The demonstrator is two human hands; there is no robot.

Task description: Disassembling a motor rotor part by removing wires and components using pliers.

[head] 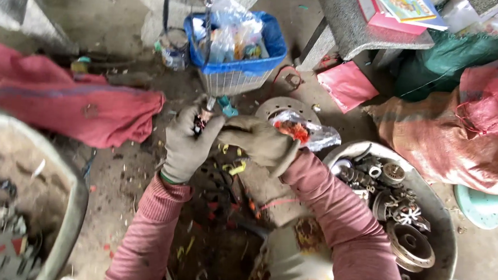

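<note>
Both my hands wear dirty grey work gloves over pink ribbed sleeves. My left hand point(186, 145) is closed around a small dark part with coloured wires point(202, 120) that sticks out of its top. My right hand point(258, 142) meets it from the right, fingers pinched on the same part. Below the hands lies a dark heap of wire scraps point(222, 196) with yellow and red bits on the ground.
A metal basin of motor parts and gears point(398, 201) sits at right, another basin point(63, 215) at left. A wire basket with a blue liner point(236, 70) stands ahead. Red sacks point(78, 103) lie left and right; a clear bag point(310, 132) rests near a metal disc.
</note>
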